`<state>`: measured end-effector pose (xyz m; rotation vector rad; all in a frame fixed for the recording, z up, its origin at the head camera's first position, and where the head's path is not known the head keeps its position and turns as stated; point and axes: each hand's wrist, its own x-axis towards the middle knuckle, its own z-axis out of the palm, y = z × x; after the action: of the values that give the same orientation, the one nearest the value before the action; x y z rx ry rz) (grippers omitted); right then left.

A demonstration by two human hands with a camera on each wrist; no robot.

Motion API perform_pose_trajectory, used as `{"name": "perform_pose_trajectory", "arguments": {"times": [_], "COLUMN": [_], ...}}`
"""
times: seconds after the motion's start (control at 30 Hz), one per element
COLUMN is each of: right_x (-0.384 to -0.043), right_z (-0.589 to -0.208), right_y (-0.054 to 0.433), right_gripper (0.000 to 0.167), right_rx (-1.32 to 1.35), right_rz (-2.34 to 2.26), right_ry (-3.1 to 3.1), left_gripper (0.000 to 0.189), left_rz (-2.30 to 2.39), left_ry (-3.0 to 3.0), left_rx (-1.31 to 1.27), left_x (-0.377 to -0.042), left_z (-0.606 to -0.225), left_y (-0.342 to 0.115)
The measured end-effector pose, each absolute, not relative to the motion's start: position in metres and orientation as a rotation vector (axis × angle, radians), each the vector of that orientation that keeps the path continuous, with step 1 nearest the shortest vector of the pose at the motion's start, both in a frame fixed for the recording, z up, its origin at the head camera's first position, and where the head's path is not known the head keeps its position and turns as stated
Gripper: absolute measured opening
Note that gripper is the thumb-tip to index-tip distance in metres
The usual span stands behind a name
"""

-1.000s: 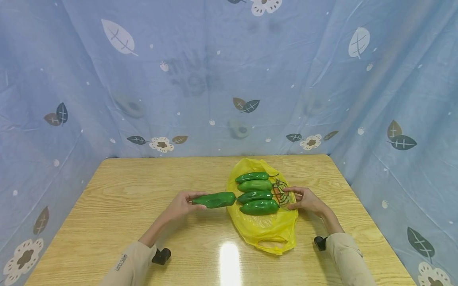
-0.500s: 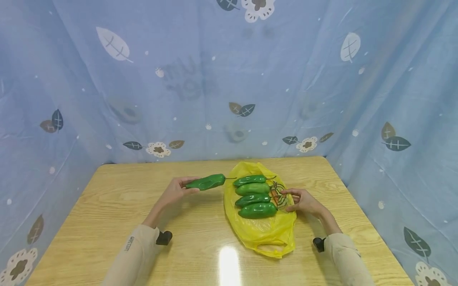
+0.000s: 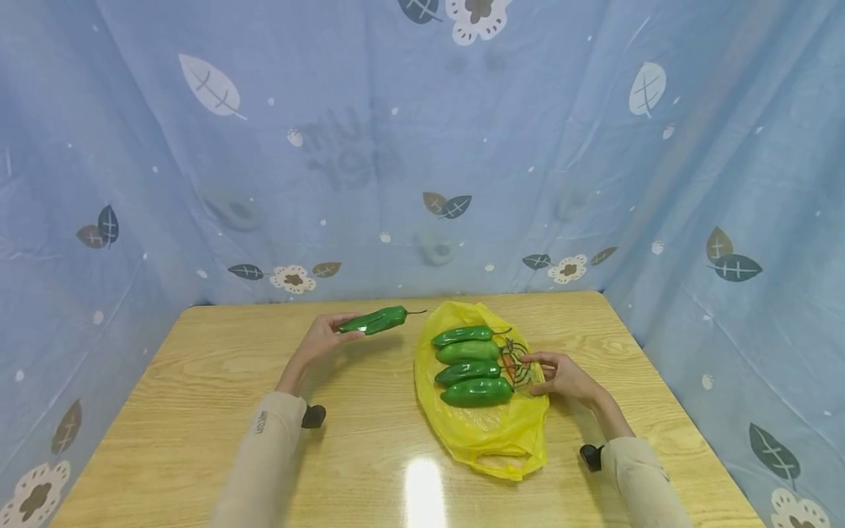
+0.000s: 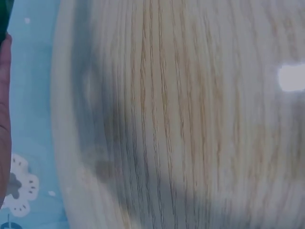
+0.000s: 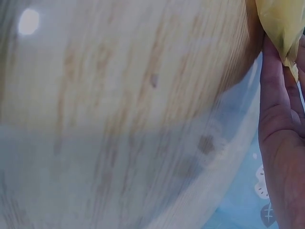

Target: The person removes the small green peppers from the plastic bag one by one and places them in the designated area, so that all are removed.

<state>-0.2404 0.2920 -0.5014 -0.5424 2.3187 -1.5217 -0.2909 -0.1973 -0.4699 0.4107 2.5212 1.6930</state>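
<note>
In the head view, my left hand (image 3: 320,339) grips a long green pepper (image 3: 376,320) by its tapered end, held over the table left of the bag, its stem pointing right. A yellow plastic bag (image 3: 488,440) lies flat on the table. Several green peppers (image 3: 469,352) lie side by side on it, stems to the right, over a printed vegetable picture (image 3: 518,363). My right hand (image 3: 568,378) holds the bag's right edge; the right wrist view shows a gathered fold of yellow plastic (image 5: 283,28) between the fingers. The left wrist view catches only an edge of my left hand (image 4: 5,109).
The wooden table (image 3: 218,411) reaches back to a blue patterned curtain (image 3: 370,147), which also hangs along both sides. A bright light reflection shows on the tabletop near the front. Each wrist wears a small black device.
My left hand has carried its pepper away from the bag, back and to the left, turning the stem end upward. The right hand stays at the bag's edge.
</note>
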Motion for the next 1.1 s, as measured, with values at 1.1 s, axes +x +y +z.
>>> {"name": "perform_pose_trajectory", "arguments": {"times": [1.1], "right_x": [-0.237], "right_z": [-0.498], "right_y": [0.294], "right_gripper": [0.060], "right_rx": [-0.549], "right_rz": [-1.386], "right_ry": [2.453], "left_gripper": [0.046], "left_rz": [1.631], "left_ry": [2.555], "left_rx": [0.306], "left_x": [-0.312], "left_z": [-0.498], "left_y": [-0.205]}}
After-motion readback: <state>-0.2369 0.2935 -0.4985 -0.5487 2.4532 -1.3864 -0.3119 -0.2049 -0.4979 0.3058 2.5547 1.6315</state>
